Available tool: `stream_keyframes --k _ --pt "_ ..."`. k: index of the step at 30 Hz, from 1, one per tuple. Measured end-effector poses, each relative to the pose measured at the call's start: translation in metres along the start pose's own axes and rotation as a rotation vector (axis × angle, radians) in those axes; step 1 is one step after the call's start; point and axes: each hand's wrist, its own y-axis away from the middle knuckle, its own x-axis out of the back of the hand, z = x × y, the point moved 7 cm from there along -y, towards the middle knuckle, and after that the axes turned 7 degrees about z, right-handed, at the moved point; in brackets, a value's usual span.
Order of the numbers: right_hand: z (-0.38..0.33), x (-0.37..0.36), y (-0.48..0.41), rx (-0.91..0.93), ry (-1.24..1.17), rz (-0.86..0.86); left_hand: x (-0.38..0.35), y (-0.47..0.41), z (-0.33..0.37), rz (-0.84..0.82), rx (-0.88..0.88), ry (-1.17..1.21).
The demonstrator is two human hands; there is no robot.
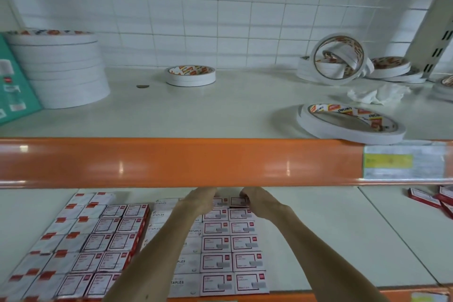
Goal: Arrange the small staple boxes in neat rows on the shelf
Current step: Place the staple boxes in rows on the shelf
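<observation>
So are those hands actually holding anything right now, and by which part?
Cannot be told. The left hand and right hand both reach the rearmost staple boxes, but the orange shelf rail hides their fingertips, so no grip shows.

Views: just one is given, from a camera worn on the head.
Facing: forward and down onto the lower shelf (343,228); the tiled wall (220,7) is seen at the top.
Across the middle: the orange shelf edge (171,162) is seen very near.
Nearness: the left hand (203,200), right hand (255,201) and staple boxes (215,262) are seen close up.
</observation>
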Motion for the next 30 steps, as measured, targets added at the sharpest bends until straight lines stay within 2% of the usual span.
stream_keyframes --k 14,18,22,28,30 --pt "0.001 -0.008 0.006 -0.026 0.033 -0.008 -0.003 0.028 0.001 0.039 -0.085 0.036" --pt "-0.001 -0.01 0.018 -0.047 -0.01 -0.004 -0.002 0.045 0.009 0.196 -0.165 0.036" --pt "0.019 0.004 0.047 -0.178 -0.059 0.148 0.012 0.06 0.016 0.378 -0.2 0.038" --pt "0.079 0.038 0.108 -0.337 -0.02 0.285 0.041 0.066 0.024 0.533 -0.018 0.041" --pt "0.102 0.047 0.135 -0.386 -0.013 0.321 0.037 0.066 0.048 0.518 -0.046 0.041"
